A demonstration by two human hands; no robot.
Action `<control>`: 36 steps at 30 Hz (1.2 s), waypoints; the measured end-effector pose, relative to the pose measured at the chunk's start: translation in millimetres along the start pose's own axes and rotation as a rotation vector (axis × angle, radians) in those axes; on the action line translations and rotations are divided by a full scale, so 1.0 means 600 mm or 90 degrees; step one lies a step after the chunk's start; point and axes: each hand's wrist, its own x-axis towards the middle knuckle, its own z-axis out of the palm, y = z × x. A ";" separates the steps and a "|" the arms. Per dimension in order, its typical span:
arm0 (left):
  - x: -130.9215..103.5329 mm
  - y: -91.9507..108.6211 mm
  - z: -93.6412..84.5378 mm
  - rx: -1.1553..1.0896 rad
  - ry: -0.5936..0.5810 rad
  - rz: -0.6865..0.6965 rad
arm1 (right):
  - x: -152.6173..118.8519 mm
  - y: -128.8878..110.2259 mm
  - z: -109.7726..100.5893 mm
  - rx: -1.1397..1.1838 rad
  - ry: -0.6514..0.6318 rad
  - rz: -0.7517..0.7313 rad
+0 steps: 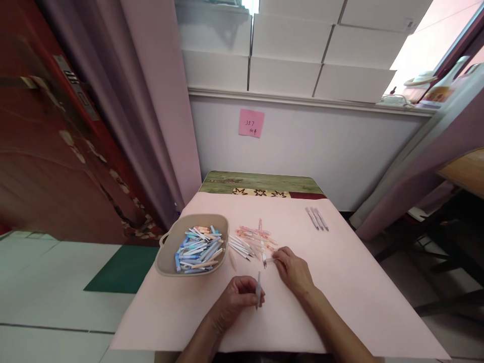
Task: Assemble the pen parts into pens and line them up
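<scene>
Near the front of the table, my left hand [242, 297] is closed on a grey pen barrel [258, 291], held upright between thumb and fingers. My right hand [290, 268] reaches to the loose parts, its fingers pinched on a pale, see-through pen part [271, 260] whose kind is hard to make out. Just left of those fingertips lie a couple of white ink refills [263, 258] with dark tips. More white refills [240, 247] are spread beside them, with a heap of pinkish clear pen parts [254, 234] behind.
A beige basket [162, 262] full of blue, white and peach pen parts stands on the left of the pink-covered table [340, 297]. Three grey pens [316, 219] lie side by side at the back right. A pink note [251, 123] sticks to the wall.
</scene>
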 end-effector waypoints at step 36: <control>0.008 -0.001 -0.003 -0.010 0.022 -0.004 | 0.143 -0.061 0.003 -0.099 -0.097 -0.008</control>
